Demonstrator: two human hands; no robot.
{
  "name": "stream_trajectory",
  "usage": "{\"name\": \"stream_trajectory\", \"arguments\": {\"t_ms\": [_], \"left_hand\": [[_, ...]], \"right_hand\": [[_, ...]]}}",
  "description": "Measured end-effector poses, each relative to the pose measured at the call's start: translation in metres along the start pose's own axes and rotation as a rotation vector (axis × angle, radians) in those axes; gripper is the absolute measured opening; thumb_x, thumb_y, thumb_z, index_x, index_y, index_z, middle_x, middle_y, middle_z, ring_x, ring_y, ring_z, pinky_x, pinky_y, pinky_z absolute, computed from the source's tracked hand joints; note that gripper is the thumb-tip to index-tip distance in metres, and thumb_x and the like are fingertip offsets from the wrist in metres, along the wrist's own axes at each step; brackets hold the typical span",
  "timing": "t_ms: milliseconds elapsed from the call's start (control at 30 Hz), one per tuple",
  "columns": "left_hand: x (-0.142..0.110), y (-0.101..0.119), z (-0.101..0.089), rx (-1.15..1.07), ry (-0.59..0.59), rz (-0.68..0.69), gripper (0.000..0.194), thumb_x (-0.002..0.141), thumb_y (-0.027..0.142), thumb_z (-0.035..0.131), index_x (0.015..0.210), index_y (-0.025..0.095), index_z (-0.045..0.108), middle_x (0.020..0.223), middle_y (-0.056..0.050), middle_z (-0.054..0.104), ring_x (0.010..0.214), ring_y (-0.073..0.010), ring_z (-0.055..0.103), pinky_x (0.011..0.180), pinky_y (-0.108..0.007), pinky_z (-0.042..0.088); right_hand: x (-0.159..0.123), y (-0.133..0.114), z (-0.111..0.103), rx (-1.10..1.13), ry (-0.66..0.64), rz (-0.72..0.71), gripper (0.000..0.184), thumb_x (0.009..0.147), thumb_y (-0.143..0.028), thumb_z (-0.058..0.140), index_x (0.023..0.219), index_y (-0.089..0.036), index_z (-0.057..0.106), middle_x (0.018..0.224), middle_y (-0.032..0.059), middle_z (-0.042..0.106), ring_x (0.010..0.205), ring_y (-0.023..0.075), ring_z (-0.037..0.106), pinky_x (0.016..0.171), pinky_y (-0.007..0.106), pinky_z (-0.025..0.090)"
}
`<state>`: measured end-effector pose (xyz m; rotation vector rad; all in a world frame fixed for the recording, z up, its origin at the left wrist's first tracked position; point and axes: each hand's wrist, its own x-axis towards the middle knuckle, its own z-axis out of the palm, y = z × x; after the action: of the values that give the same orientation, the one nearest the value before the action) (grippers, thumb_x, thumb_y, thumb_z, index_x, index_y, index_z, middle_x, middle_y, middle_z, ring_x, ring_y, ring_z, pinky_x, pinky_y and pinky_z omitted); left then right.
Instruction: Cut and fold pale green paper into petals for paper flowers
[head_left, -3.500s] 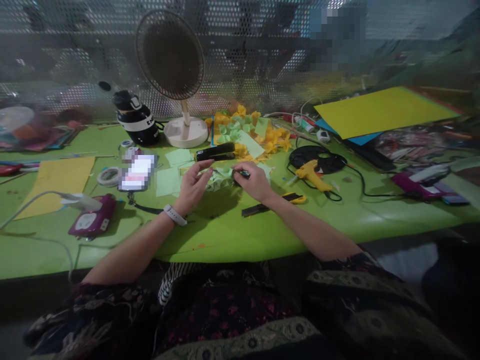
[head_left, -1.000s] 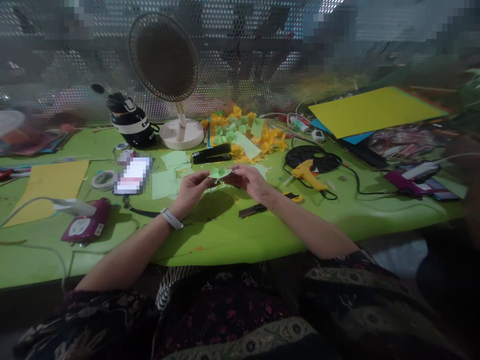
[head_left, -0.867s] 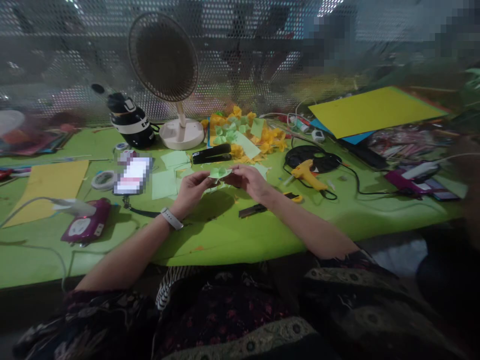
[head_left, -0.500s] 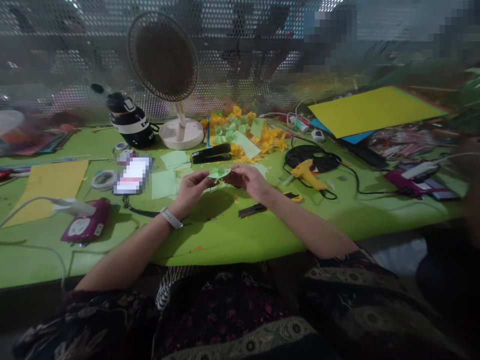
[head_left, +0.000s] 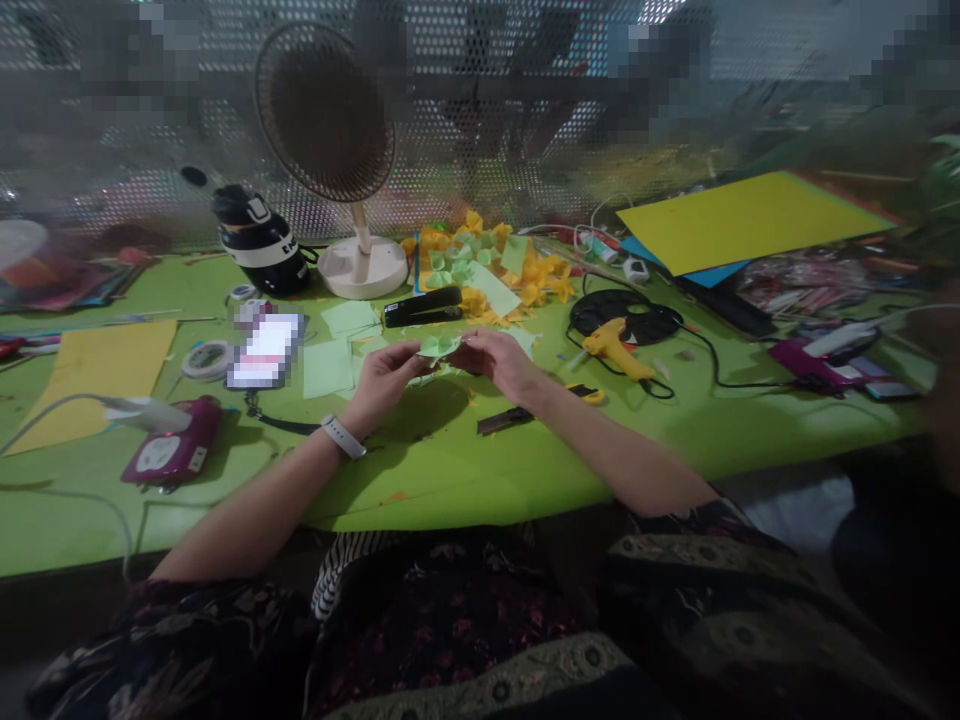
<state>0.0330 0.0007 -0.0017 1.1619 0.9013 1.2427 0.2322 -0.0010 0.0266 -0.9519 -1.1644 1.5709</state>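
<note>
Between my two hands a small light-green paper flower is held just above the table. My left hand pinches its left edge; a pale watch band circles that wrist. On the other side, my right hand has its fingers closed on the right edge. Green paper squares lie left of the flower, and a black stapler sits just behind it. Below my right hand rests a box cutter with a yellow end. Behind the stapler is a heap of yellow and green paper flowers.
A yellow glue gun lies by a black round plate on the right. Yellow sheets are stacked behind. To the left are a phone, tape roll, purple power adapter, black bottle and fan.
The green paper flower has tilted slightly between my fingers. Both hands stay in nearly the same place.
</note>
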Motion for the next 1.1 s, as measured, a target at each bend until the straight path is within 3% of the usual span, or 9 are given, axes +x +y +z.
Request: {"name": "stream_trajectory", "arguments": {"t_ms": [300, 567, 733, 967, 1100], "left_hand": [[0.001, -0.001, 0.0, 0.114, -0.027, 0.052, 0.039, 0.065, 0.045, 0.089, 0.09, 0.016, 0.081, 0.086, -0.006, 0.08, 0.075, -0.0171, 0.072, 0.081, -0.034, 0.06], [0.003, 0.008, -0.007, 0.4, -0.166, 0.182, 0.029, 0.075, 0.037, 0.078, 0.095, 0.016, 0.082, 0.097, -0.011, 0.08, 0.092, -0.0238, 0.074, 0.088, -0.035, 0.057], [0.002, 0.01, -0.008, 0.433, -0.142, 0.2, 0.025, 0.075, 0.037, 0.077, 0.089, 0.016, 0.082, 0.089, -0.011, 0.08, 0.081, -0.0225, 0.073, 0.079, -0.033, 0.057], [0.002, 0.011, -0.009, 0.618, -0.104, 0.328, 0.022, 0.077, 0.025, 0.068, 0.094, 0.023, 0.082, 0.095, -0.006, 0.081, 0.087, -0.0234, 0.072, 0.084, -0.034, 0.056], [0.0, 0.012, -0.009, 0.778, -0.134, 0.367, 0.025, 0.08, 0.022, 0.062, 0.094, 0.023, 0.082, 0.095, -0.007, 0.081, 0.083, -0.0233, 0.072, 0.08, -0.033, 0.054]], "right_hand": [[0.005, 0.009, -0.003, -0.045, 0.02, 0.021, 0.007, 0.078, -0.014, 0.066, 0.083, -0.018, 0.068, 0.081, 0.0019, 0.073, 0.078, 0.0132, 0.07, 0.092, 0.033, 0.057], [0.006, 0.007, -0.005, -0.47, -0.029, -0.11, 0.007, 0.077, -0.023, 0.069, 0.08, -0.017, 0.07, 0.074, -0.0014, 0.069, 0.071, 0.0124, 0.062, 0.076, 0.029, 0.05], [0.007, 0.01, -0.008, -0.508, -0.094, -0.095, 0.006, 0.081, -0.022, 0.066, 0.081, -0.017, 0.069, 0.078, 0.0009, 0.071, 0.073, 0.0138, 0.065, 0.078, 0.03, 0.052], [0.006, 0.011, -0.01, -0.917, -0.065, -0.381, 0.023, 0.086, -0.016, 0.057, 0.099, -0.021, 0.075, 0.095, 0.0043, 0.076, 0.086, 0.02, 0.066, 0.084, 0.033, 0.048], [0.004, 0.011, -0.011, -1.045, -0.036, -0.431, 0.026, 0.09, -0.016, 0.054, 0.102, -0.022, 0.076, 0.098, 0.0048, 0.077, 0.086, 0.0214, 0.067, 0.079, 0.03, 0.046]]}}
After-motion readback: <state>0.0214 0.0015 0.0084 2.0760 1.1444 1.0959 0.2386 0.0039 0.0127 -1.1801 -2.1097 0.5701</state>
